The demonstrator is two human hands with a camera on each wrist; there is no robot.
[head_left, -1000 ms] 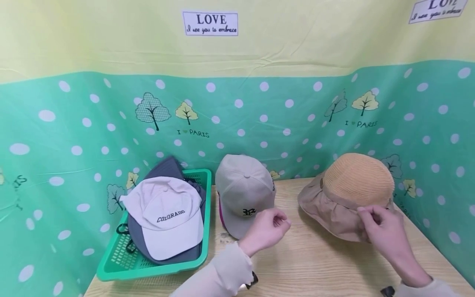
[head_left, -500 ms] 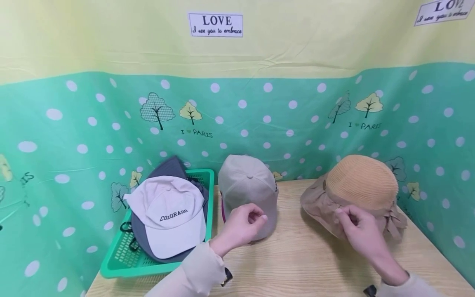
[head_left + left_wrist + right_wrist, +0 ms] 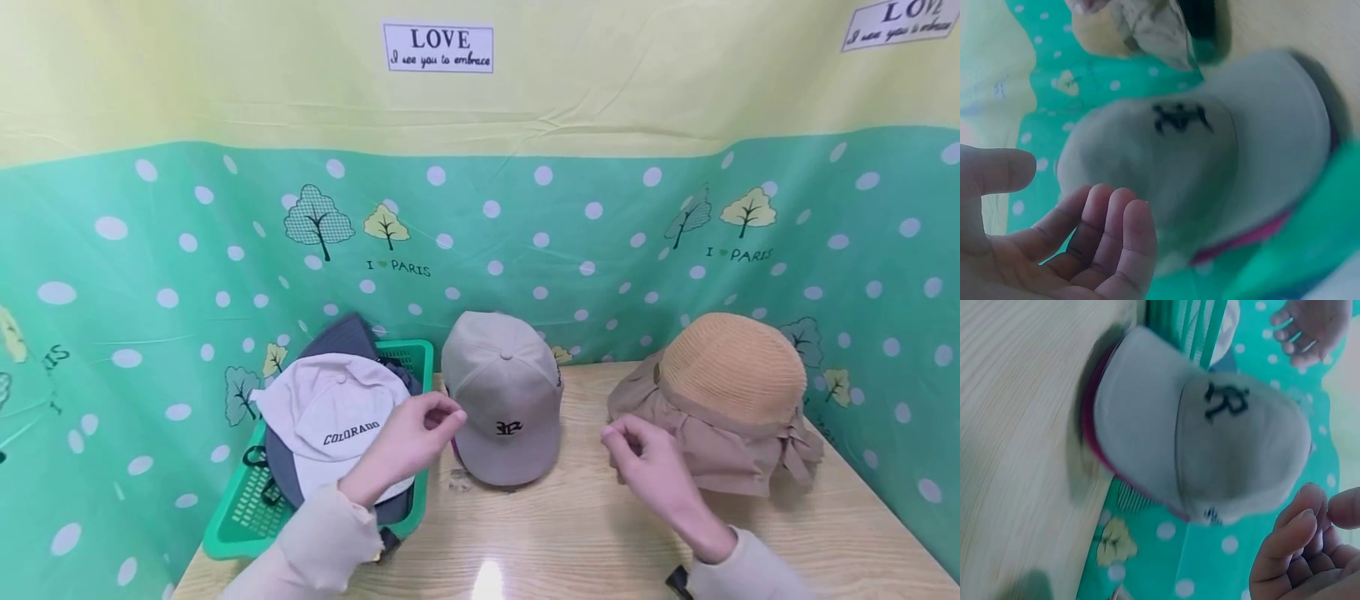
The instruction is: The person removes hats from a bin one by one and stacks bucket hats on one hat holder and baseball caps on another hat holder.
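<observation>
- My left hand [image 3: 408,437], fingers loosely curled, holding nothing, hovers left of centre beside the grey baseball cap [image 3: 504,396].
- My right hand [image 3: 645,458], equally unladen, hangs right of it.
- Cap sits untouched on the wooden tabletop [image 3: 600,533]; grasping remains.

1. On your table [image 3: 600,533], the basket [image 3: 232,525] sits at the far left, against the backdrop [image 3: 525,233].
2. In the basket, the lettered cap [image 3: 333,417] lies on top of another cap [image 3: 341,337].
3. Just right of the basket stands the middle cap [image 3: 506,392], its brim toward you.
4. The sun hat [image 3: 723,392] sits at the right, well apart from the middle cap.
5. Your left hand [image 3: 408,442] hangs over the basket's right edge; your right hand [image 3: 645,462] is between the middle cap and the sun hat.
</observation>
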